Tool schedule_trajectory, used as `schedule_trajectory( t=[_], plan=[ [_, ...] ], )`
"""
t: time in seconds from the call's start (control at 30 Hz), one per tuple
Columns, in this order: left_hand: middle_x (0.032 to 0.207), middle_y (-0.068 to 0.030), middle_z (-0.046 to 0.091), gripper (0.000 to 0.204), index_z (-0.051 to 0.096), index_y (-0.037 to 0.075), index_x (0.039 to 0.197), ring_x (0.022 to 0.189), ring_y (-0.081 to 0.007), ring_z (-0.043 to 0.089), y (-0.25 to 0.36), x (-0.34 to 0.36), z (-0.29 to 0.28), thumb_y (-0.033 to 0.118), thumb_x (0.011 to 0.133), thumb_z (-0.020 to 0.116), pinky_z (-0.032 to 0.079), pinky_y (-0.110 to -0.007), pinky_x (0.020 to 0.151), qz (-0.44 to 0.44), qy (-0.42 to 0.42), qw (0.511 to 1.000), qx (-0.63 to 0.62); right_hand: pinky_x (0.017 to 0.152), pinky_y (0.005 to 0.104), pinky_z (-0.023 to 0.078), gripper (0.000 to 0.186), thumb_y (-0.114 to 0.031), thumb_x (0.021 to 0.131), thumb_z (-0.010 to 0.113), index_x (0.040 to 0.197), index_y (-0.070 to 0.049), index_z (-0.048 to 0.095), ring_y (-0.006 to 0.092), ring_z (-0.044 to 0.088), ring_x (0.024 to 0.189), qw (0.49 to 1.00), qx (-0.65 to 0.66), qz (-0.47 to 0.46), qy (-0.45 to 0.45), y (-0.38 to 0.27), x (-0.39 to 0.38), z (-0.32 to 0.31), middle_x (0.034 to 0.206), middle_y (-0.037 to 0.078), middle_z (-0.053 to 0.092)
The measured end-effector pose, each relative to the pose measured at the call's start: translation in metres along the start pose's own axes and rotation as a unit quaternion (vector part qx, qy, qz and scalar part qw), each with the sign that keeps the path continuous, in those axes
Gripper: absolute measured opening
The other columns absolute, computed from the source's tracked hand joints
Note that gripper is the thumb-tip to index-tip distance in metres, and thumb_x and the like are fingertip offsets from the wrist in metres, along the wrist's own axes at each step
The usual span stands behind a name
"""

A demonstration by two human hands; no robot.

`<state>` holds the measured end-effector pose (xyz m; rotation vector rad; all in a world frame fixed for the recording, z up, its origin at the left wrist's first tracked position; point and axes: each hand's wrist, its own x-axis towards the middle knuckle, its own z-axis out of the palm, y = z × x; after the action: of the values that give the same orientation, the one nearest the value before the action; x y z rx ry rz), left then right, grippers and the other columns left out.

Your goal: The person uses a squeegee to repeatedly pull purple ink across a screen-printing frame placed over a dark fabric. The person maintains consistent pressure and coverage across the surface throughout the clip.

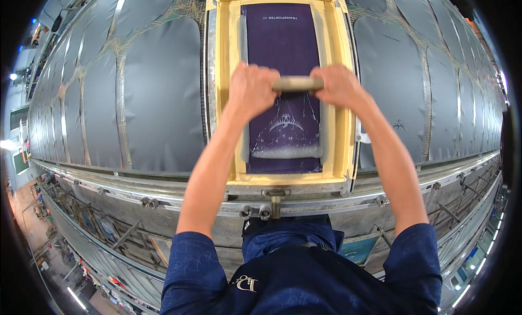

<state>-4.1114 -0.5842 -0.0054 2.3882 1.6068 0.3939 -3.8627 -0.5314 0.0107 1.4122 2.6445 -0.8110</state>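
A screen-printing frame (342, 146) edged in yellow tape lies before me, with dark purple mesh (280, 43) stretched inside it. Across the middle of the mesh is a squeegee (298, 84) with a pale wooden handle, slightly blurred; its blade is hard to see. My left hand (252, 89) is closed round the handle's left end and my right hand (337, 85) round its right end. Nearer to me, a greyish, glossy band of ink (288, 152) crosses the mesh below a small pale emblem (285, 122). Wet streaks and droplets show between the squeegee and that band.
The frame stands on a long table covered with dark grey cut panels (160, 97), which extend to both sides. A metal rail (185, 198) with clamps (255, 211) runs along the near edge, close to my body. Racks and shelving (119, 233) lie below it.
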Motion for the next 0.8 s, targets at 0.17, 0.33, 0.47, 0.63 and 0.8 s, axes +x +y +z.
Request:
schedule_trajectory(
  t=[0.17, 0.33, 0.47, 0.63, 0.8],
  plan=[
    [0.082, -0.0009, 0.073, 0.023, 0.076, 0.016, 0.085, 0.076, -0.0234, 0.065, 0.076, -0.126, 0.009, 0.011, 0.064, 0.082, 0.043, -0.039, 0.082, -0.031, 0.012, 0.999, -0.022, 0.093, 0.0452, 0.05, 0.035, -0.025, 0.072, 0.081, 0.101, -0.008, 0.072, 0.0332, 0.069, 0.092, 1.0, -0.011, -0.025, -0.014, -0.046, -0.12, 0.056, 0.093, 0.011, 0.073],
    [0.084, 0.0004, 0.069, 0.022, 0.069, 0.014, 0.08, 0.083, -0.022, 0.063, 0.1, -0.162, 0.002, 0.01, 0.062, 0.081, 0.042, -0.038, 0.084, -0.029, 0.056, 0.998, -0.009, 0.101, 0.0419, 0.048, 0.057, -0.043, 0.076, 0.086, 0.118, -0.008, 0.072, 0.0322, 0.067, 0.099, 0.993, 0.106, -0.038, -0.042, -0.071, -0.156, 0.04, 0.098, 0.014, 0.073],
    [0.099, 0.0024, 0.072, 0.038, 0.075, 0.016, 0.096, 0.092, -0.0203, 0.064, 0.104, -0.162, 0.001, 0.009, 0.059, 0.083, 0.043, -0.038, 0.088, -0.054, 0.004, 0.999, -0.001, 0.1, 0.0458, 0.049, 0.052, -0.048, 0.092, 0.072, 0.123, -0.006, 0.068, 0.0336, 0.064, 0.113, 0.921, 0.075, 0.158, 0.349, 0.017, -0.127, 0.045, 0.117, 0.013, 0.071],
    [0.097, 0.002, 0.071, 0.031, 0.073, 0.015, 0.091, 0.091, -0.021, 0.063, 0.109, -0.169, 0.007, 0.008, 0.061, 0.076, 0.043, -0.038, 0.088, -0.06, -0.01, 0.998, 0.003, 0.091, 0.0444, 0.051, 0.03, -0.032, 0.098, 0.067, 0.114, -0.007, 0.067, 0.0346, 0.068, 0.101, 0.853, 0.199, 0.356, 0.325, 0.058, -0.106, 0.062, 0.107, 0.016, 0.073],
    [0.095, 0.0017, 0.07, 0.031, 0.073, 0.015, 0.091, 0.09, -0.0211, 0.063, 0.103, -0.182, -0.004, 0.007, 0.061, 0.072, 0.043, -0.038, 0.088, -0.068, 0.045, 0.996, -0.035, 0.078, 0.0377, 0.05, 0.028, -0.032, 0.098, 0.068, 0.106, -0.005, 0.07, 0.0215, 0.062, 0.082, 0.845, 0.227, 0.352, 0.332, 0.054, -0.116, 0.037, 0.094, 0.01, 0.071]
  ],
)
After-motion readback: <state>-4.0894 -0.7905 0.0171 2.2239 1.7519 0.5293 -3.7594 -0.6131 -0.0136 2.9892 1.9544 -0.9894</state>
